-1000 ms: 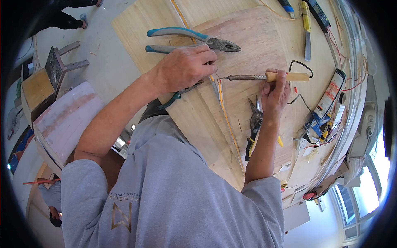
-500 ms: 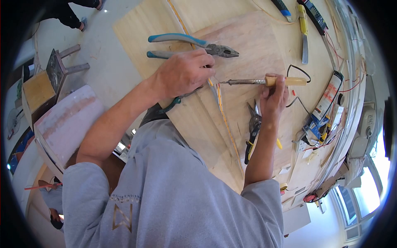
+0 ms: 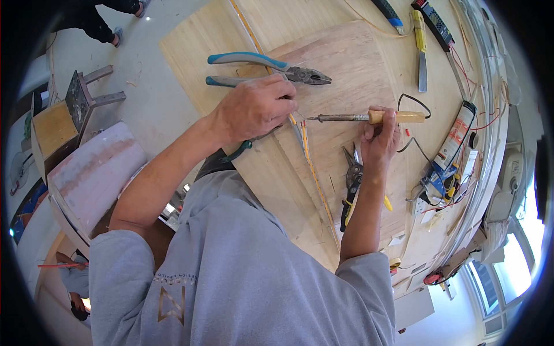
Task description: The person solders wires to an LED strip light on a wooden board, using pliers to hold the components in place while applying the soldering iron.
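Observation:
My right hand (image 3: 381, 138) grips a soldering iron (image 3: 344, 117) by its pale handle, and the tip points left at the strip. My left hand (image 3: 259, 108) is closed in a pinch at the end of a yellow LED strip (image 3: 311, 167); what lies between its fingertips is too small to make out. Just above that hand rest blue-and-grey combination pliers (image 3: 309, 75), jaws to the right. A green-handled tool (image 3: 238, 152) is partly hidden beneath my left wrist. Beside my right forearm lie tin snips (image 3: 353, 173) with black-and-yellow handles.
The plywood sheet (image 3: 346, 63) lies under the work. To the right are a yellow-handled scraper (image 3: 422, 52), a sealant tube (image 3: 459, 135) in its gun and a black power supply (image 3: 435, 26). A wooden stool (image 3: 86, 95) and another person's legs (image 3: 95, 23) are at left.
The iron and both hands keep almost the same place, with the tip still by the strip's end. My left hand has shifted very slightly down; the whole view has moved a little.

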Tool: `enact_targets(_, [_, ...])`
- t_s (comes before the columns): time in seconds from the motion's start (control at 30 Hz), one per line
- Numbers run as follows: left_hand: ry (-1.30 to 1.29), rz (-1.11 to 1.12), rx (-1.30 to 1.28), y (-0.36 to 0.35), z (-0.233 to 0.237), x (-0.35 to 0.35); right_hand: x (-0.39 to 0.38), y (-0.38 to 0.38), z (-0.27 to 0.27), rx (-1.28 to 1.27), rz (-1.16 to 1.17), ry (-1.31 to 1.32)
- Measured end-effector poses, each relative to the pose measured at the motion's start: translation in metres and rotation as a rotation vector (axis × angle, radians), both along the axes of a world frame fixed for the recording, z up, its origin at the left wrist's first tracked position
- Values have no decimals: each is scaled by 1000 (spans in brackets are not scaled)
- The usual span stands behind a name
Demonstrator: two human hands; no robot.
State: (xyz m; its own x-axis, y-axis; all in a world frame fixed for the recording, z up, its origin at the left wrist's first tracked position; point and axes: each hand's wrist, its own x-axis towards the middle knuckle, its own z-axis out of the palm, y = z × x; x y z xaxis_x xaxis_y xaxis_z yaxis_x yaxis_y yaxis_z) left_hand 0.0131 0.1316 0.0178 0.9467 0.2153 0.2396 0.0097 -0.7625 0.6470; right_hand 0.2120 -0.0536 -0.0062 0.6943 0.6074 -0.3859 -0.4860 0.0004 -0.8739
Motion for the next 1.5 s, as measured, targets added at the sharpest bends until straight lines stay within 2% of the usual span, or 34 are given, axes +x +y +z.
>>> enact_targets(0.4, [70,31,-16,-6,-2,-6,1,-1,-3,5,-18,4])
enact_targets(0.7, [131,110,-199,-14,-2,-7,1,-2,-3,20,-7,8])
enact_targets(1.5, [118,110,-187,-14,-2,-6,0,0,-1,7,-3,3])
